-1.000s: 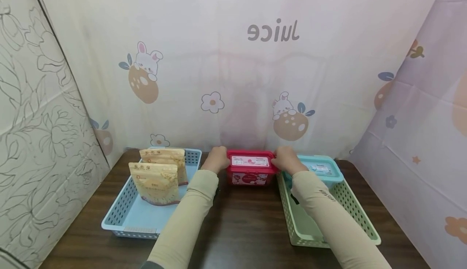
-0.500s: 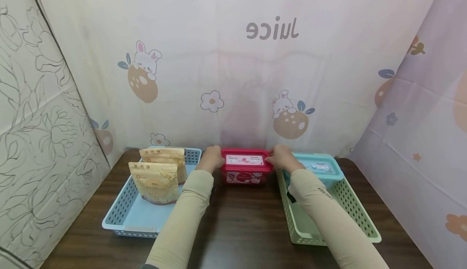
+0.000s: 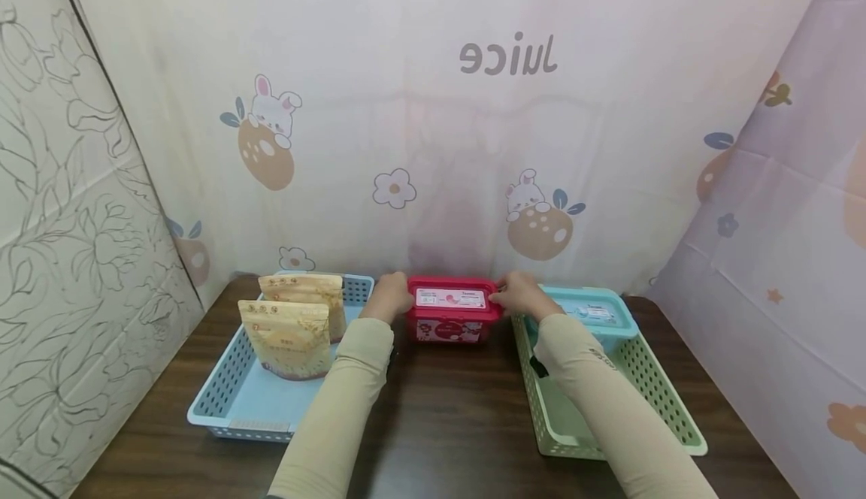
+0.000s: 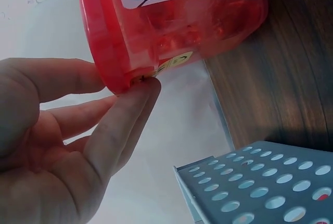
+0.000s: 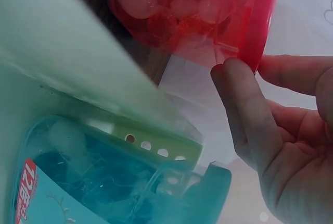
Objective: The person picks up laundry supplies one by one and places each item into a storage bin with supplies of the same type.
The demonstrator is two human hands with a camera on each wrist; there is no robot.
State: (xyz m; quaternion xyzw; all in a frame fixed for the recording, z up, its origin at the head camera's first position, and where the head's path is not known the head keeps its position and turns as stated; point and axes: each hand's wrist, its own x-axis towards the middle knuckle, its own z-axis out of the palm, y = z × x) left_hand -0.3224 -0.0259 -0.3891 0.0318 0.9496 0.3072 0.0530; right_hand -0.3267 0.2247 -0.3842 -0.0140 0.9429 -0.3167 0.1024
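A red lidded plastic box stands on the table by the back curtain, between two baskets. Its see-through walls show rounded lumps inside in the right wrist view. My left hand pinches the left end of the lid, thumb on top and fingertips under the rim, as seen in the left wrist view. At the other end, my right hand pinches the lid the same way. A similar turquoise box sits at the back of the green basket, partly behind my right forearm.
A light blue basket on the left holds two upright yellow pouches. Its perforated wall is close to my left hand. Dark wooden table lies between the baskets; the curtain hangs behind.
The red box has shifted a little to the left along the back of the table, with both hands on its lid ends. Baskets, pouches and turquoise box have stayed put.
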